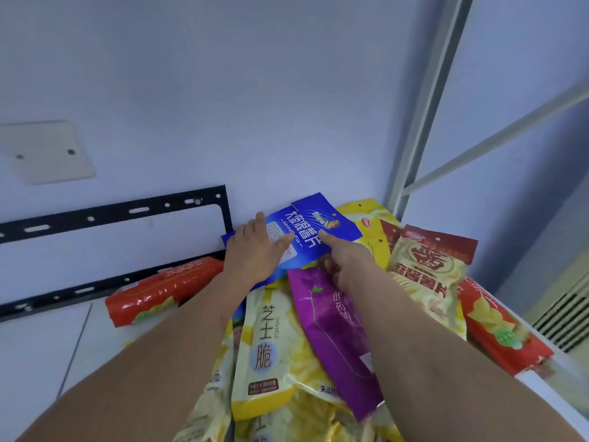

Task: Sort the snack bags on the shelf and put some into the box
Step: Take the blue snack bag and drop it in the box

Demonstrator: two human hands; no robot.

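My left hand [255, 250] lies flat, fingers spread, on the blue bag [306, 232] at the far end of the white shelf [38, 346]. My right hand [345, 266] pinches its right edge. Bags heap nearby; a black bracket [111, 208] is fixed to the pale wall [255, 90].

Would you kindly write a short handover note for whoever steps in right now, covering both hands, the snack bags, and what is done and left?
Left hand: flat, fingers straight, resting on the blue bag at the back of the pile.
Right hand: forefinger on that blue bag, other fingers curled; whether it pinches the bag is unclear.
Bags: purple bag and yellow bag lie in front; beige and red bag to the right; an orange bag to the left.
Done: cannot tell; the box is not in view.
Left: sort the heaped pile and box some bags.
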